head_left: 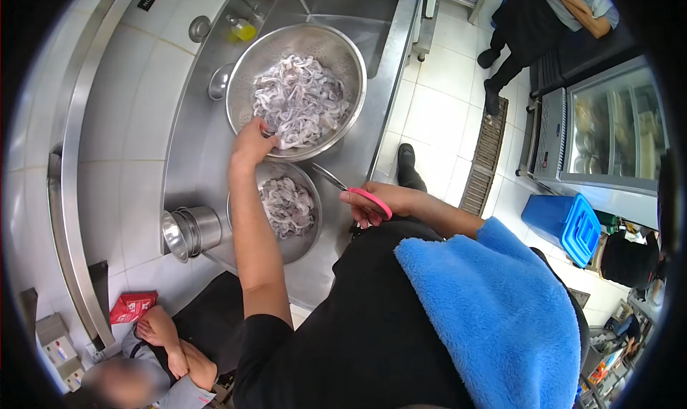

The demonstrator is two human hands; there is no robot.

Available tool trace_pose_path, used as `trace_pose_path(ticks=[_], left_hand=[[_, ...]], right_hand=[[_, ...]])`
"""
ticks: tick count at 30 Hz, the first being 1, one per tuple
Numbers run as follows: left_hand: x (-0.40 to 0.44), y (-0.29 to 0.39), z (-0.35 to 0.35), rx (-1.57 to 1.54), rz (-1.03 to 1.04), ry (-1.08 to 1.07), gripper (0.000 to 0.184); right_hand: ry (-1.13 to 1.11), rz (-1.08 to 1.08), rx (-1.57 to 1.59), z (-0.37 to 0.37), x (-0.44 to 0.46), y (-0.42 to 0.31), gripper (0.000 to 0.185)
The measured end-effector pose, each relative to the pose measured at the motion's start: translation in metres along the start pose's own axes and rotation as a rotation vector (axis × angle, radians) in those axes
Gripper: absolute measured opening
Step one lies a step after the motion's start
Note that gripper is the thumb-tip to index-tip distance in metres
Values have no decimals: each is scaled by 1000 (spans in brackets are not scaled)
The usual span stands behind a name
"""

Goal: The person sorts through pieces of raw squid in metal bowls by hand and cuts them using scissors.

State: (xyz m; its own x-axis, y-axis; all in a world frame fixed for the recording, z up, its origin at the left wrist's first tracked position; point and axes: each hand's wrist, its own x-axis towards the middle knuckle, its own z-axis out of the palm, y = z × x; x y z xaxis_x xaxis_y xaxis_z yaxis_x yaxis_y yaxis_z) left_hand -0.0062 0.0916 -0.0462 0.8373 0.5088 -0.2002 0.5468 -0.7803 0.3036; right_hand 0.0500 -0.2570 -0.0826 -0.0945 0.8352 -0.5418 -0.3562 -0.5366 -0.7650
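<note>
My left hand (252,143) reaches over the near rim of a large metal colander (240,69), its fingers closed at the edge of a heap of pale, stringy seafood pieces (300,98). What those fingers hold is too small to make out. Below the colander, and partly under it, a smaller metal bowl (313,241) contains more of the same pieces (286,207). My right hand (372,203) is wrapped round the pink handle of a pair of scissors (381,207), whose blades point up and left beside the two vessels.
Nested metal pots (200,230) stand left on the steel counter (200,133); a ladle (220,81) and yellow bottle (243,30) lie behind. One person (193,337) is lower left, another (526,22) upper right. A blue bin (547,216) sits on the floor.
</note>
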Motion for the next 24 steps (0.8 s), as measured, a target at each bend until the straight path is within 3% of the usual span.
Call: trace_pose_path(ticks=[2, 11, 17, 21, 24], left_hand=[[4, 8, 4, 42, 24, 66, 34], [20, 16, 49, 218, -154, -87, 39], [11, 18, 17, 255, -169, 220, 30], [5, 8, -5, 117, -80, 371, 29], [14, -11, -10, -293, -36, 392, 26]], right_hand=[[8, 2, 2, -1, -2, 4, 76], [29, 11, -29, -6, -2, 1, 77], [35, 23, -36, -5, -5, 1, 76], [4, 1, -9, -10, 2, 3, 76], [-8, -31, 8, -9, 6, -3, 75]])
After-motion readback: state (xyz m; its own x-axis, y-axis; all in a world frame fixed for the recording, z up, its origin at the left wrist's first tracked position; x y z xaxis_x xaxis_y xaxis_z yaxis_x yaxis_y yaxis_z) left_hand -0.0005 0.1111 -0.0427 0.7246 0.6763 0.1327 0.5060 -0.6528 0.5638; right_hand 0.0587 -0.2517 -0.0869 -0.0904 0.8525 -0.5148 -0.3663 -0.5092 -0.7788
